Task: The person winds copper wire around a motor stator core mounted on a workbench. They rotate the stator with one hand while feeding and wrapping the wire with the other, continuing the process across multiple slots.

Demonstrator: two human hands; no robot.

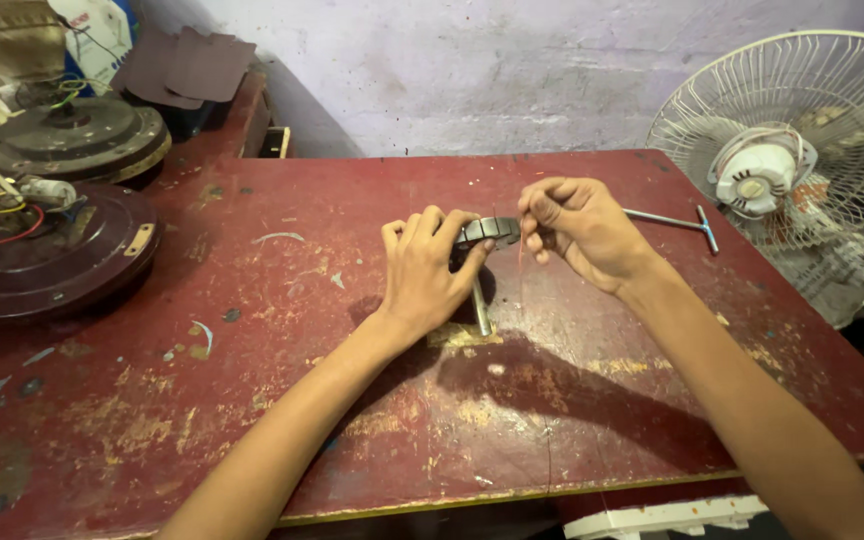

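Flanking both hands' fingers gripping the stator point(487, 232): T-handle tool point(677, 220), table fan point(802, 130), motor housings point(52, 250).

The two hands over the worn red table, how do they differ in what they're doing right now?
The left hand wraps palm-down around a dark round metal stator core on a metal shaft, gripping it. The right hand is raised beside the core, fingers pinched on a thin reddish copper wire that hangs down. The left grip is broad; the right is a fine fingertip pinch. Both are bare and meet at the core above the worn red table.
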